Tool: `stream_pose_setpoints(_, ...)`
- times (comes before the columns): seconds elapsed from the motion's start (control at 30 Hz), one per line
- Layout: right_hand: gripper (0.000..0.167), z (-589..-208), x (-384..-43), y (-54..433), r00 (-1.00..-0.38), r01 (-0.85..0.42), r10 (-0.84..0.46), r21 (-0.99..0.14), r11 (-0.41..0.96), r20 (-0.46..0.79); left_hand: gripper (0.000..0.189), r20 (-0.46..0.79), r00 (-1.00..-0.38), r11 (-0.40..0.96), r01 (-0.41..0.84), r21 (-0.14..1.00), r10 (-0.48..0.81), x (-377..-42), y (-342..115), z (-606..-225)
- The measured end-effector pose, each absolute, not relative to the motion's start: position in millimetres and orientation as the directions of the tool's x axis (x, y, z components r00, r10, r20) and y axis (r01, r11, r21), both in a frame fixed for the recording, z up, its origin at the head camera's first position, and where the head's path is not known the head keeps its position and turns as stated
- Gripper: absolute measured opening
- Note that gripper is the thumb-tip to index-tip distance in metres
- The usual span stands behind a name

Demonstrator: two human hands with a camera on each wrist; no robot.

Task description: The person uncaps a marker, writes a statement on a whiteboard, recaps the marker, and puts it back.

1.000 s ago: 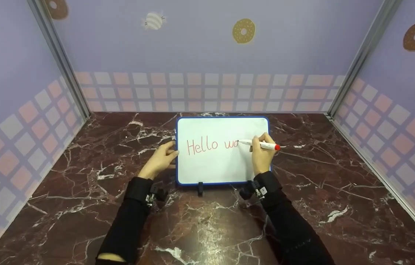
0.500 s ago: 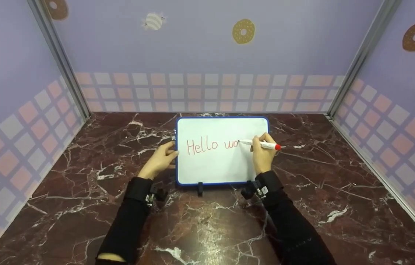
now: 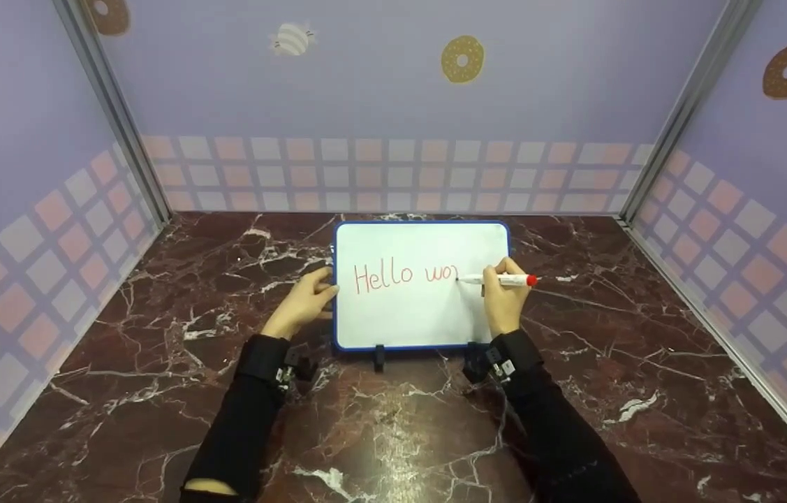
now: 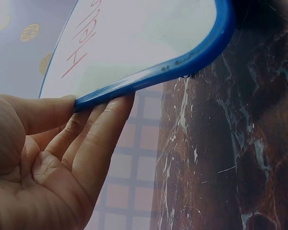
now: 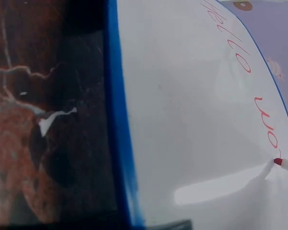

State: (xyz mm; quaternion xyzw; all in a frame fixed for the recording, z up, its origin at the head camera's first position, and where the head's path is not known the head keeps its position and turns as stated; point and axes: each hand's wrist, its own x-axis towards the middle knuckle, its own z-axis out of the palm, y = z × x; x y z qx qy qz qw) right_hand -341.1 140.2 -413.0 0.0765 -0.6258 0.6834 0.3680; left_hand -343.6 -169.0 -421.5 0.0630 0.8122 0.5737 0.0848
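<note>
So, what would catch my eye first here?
Probably the blue-framed whiteboard on the dark marbled table, bearing red writing: "Hello wo" and part of another letter. Next, perhaps, the right hand holding a white marker at the last stroke, and the left hand pinching the whiteboard's left edge.

Red handwriting [image 3: 383, 276] is running across the whiteboard [image 3: 407, 318], reading "Hello wo", with one more short stroke following the last "o" and meeting the tip of the marker [image 3: 515, 280]. In the right wrist view the same letters are slanting downward. In the left wrist view they are climbing from the "H", the line being cut off at the top.
</note>
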Motion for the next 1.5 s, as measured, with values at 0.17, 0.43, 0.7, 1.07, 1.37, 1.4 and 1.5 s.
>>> stream_pose_setpoints(0.17,0.026,-414.7,-340.6,140.6,-0.719,-0.602,0.407,-0.797,0.040,0.564,0.055,-0.077,-0.979,0.341,-0.008,0.940,0.189,-343.5,-168.4,-420.8)
stream_pose_setpoints(0.43,0.028,-413.4,-343.7,142.1,-0.708,-0.609,0.434,-0.793,0.025,0.557,0.056,-0.084,-0.978,0.327,-0.017,0.945,0.193,-343.7,-167.4,-420.5)
stream_pose_setpoints(0.7,0.028,-409.6,-344.3,146.3,-0.688,-0.622,0.473,-0.783,0.008,0.551,0.057,-0.085,-0.977,0.337,-0.015,0.941,0.194,-343.1,-168.0,-419.9)
stream_pose_setpoints(1.07,0.031,-409.9,-352.0,149.9,-0.702,-0.612,0.464,-0.791,-0.004,0.541,0.058,-0.099,-0.975,0.330,-0.027,0.944,0.201,-341.9,-168.5,-419.7)
stream_pose_setpoints(1.37,0.031,-409.3,-353.8,151.3,-0.715,-0.609,0.447,-0.793,-0.019,0.538,0.058,-0.098,-0.975,0.338,-0.026,0.941,0.198,-343.3,-168.8,-420.1)
stream_pose_setpoints(1.4,0.031,-409.5,-353.5,151.6,-0.714,-0.610,0.444,-0.793,-0.015,0.541,0.059,-0.098,-0.975,0.338,-0.026,0.941,0.198,-343.6,-168.9,-420.3)
stream_pose_setpoints(1.5,0.031,-411.3,-352.6,152.6,-0.708,-0.615,0.441,-0.788,-0.002,0.551,0.059,-0.099,-0.975,0.340,-0.027,0.940,0.198,-343.8,-169.0,-420.7)
